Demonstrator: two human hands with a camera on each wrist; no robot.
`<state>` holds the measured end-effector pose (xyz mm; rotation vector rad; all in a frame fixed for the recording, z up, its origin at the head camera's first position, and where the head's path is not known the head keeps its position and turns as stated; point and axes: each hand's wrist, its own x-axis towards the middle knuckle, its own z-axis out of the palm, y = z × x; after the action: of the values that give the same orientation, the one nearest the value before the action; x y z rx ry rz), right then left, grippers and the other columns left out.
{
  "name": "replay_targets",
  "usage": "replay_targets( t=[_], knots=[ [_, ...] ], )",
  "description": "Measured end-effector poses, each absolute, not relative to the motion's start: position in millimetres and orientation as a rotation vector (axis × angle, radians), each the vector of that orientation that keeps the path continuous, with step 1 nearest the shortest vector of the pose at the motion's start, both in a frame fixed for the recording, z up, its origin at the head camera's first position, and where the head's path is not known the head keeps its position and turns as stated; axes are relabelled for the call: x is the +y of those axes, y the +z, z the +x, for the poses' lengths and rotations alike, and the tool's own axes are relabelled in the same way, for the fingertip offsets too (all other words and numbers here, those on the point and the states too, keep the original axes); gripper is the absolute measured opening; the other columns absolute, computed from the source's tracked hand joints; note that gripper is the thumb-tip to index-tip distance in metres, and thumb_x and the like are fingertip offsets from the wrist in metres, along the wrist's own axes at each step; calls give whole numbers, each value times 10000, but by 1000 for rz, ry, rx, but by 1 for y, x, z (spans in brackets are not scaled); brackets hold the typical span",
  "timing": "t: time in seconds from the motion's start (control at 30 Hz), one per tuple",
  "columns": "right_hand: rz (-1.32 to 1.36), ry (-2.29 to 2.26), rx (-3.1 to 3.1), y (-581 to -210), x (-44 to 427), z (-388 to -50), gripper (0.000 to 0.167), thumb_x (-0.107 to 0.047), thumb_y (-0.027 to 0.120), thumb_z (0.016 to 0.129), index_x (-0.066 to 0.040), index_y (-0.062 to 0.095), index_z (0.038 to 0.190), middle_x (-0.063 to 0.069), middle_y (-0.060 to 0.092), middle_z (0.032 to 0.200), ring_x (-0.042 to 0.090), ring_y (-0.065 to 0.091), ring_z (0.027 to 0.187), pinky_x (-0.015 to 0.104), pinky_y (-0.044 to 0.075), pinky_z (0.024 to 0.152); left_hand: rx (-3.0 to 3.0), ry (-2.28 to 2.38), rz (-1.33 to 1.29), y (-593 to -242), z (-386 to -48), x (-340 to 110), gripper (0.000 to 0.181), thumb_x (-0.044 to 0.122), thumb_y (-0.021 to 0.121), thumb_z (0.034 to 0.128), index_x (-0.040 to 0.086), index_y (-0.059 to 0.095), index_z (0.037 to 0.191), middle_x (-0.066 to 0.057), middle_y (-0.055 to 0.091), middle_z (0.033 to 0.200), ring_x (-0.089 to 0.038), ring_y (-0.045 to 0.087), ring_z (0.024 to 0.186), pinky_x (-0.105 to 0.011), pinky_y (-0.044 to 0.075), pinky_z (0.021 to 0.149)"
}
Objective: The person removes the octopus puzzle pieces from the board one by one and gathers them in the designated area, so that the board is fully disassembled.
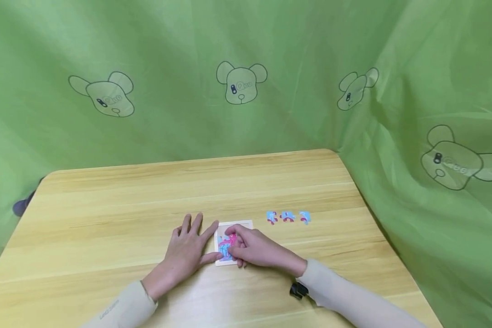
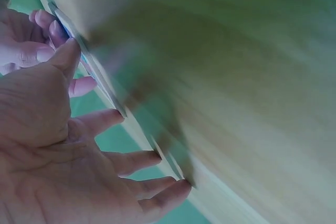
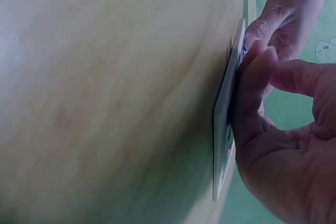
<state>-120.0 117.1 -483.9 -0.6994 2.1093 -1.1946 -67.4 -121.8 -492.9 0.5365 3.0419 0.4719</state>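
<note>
Curling over the puzzle board: right grip (image 1: 252, 249) in among the pieces, left grip (image 1: 185, 248) at the edge!

And look at the right grip, fingers bent, index and thumb tips directly over the fitted pieces (image 1: 224, 249), a pink patch between them. Pinching a piece or simply pressing? Cannot tell from any view! The puzzle board (image 1: 239, 222) lies flat on the wooden surface (image 1: 147, 200), right between the two grips, its pale rim framing blue and pink pieces in the near part, tan base showing at the far end.

Over to the left grip: released, fingers spread wide, index tip at the far left corner, thumb reaching the near left edge. And out beyond the right grip, apart from the board, three loose pieces (image 1: 288, 217) in blue and deep pink sit in a row! Behind it all, a green curtain (image 1: 180, 109) printed with bear heads.
</note>
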Motion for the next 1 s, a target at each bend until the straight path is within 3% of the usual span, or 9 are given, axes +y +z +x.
replay_targets(
  t=[0.4, 0.6, 0.83, 1.0],
  knots=[
    [-688, -1196, 2043, -485, 115, -124, 280, -82, 543, 1136, 10, 530, 1401, 82, 712, 831, 216, 708, 640, 329, 609, 579, 3055, 449, 512, -495, -65, -122, 838, 640, 736, 961, 151, 554, 1618, -352, 424, 1617, -658, 375, 1455, -727, 473, 1040],
    [-657, -1211, 2005, -484, 114, -127, 167, -60, 533, 1138, -4, 541, 1295, 93, 709, 804, 201, 690, 608, 280, 573, 529, 3024, 446, 504, -491, -66, -121, 819, 616, 737, 976, 163, 541, 1630, -342, 406, 1635, -650, 361, 1469, -726, 455, 1064],
    [-643, -1191, 2040, -483, 114, -127, 260, -84, 543, 1140, 7, 521, 1383, 86, 710, 791, 221, 708, 607, 303, 586, 527, 3026, 434, 501, -492, -67, -120, 816, 612, 739, 978, 165, 541, 1630, -336, 410, 1634, -644, 375, 1463, -720, 464, 1060],
    [-623, -1197, 2031, -483, 113, -126, 205, -79, 534, 1143, -5, 527, 1334, 90, 714, 775, 236, 707, 602, 291, 570, 511, 3019, 427, 499, -492, -66, -120, 818, 616, 734, 979, 168, 537, 1633, -339, 402, 1641, -648, 369, 1465, -720, 459, 1067]
  ],
)
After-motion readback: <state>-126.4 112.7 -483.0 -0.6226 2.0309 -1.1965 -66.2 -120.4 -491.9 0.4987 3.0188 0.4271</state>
